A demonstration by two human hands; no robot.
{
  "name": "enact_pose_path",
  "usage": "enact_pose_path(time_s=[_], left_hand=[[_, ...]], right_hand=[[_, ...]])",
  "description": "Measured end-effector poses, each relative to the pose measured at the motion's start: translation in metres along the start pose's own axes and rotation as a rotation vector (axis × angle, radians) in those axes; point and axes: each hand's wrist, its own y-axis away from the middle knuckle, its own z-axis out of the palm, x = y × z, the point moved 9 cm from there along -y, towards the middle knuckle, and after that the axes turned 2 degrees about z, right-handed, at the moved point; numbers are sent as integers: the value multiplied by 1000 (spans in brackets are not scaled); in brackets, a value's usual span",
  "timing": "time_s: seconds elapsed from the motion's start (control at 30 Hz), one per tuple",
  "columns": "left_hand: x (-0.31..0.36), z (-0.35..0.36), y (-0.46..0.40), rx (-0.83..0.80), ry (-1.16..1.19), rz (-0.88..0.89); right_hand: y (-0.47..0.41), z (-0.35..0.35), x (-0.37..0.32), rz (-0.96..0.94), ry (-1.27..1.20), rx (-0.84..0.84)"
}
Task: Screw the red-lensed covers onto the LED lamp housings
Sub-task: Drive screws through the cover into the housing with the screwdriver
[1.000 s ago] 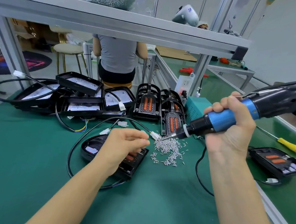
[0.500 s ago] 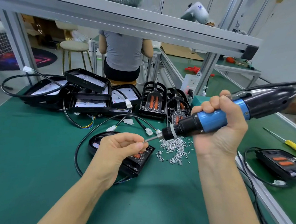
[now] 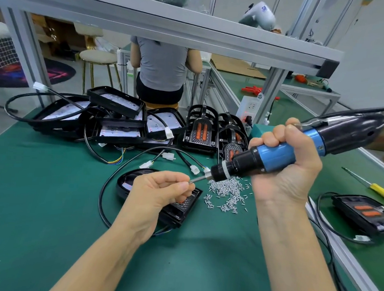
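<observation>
The green tabletop point(image 3: 34, 202) fills the lower frame, with a heap of open LED housings point(image 3: 111, 121) at upper left, spare red-lensed covers point(image 3: 200, 132) standing at centre, and one finished lamp point(image 3: 366, 212) at the right edge. The lamp being worked on point(image 3: 177, 209) lies just left of centre, its red-lensed cover partly hidden under the left hand point(image 3: 158, 190). A second ago the electric screwdriver point(image 3: 274, 158) pointed into the screw pile point(image 3: 226, 194); now the right hand point(image 3: 285, 167), fingers wrapped round the blue grip, has swung it left and up, so the bit point(image 3: 199, 180) meets the left hand's pinching fingers point(image 3: 183, 185). A screw is probably being seated on the bit, though it is too small to see. That suggests the next fastening into the cover is imminent.
</observation>
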Motion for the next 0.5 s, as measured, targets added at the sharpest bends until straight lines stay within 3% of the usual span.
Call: enact_pose_path(time_s=[0.23, 0.43, 0.5], left_hand=[[9, 1, -7, -46, -85, 105], [5, 4, -5, -123, -182, 92], [12, -17, -9, -33, -262, 127]], right_hand=[[-1, -10, 2, -5, -66, 47], [-4, -25, 8, 2, -75, 106], [-5, -29, 6, -13, -56, 117]])
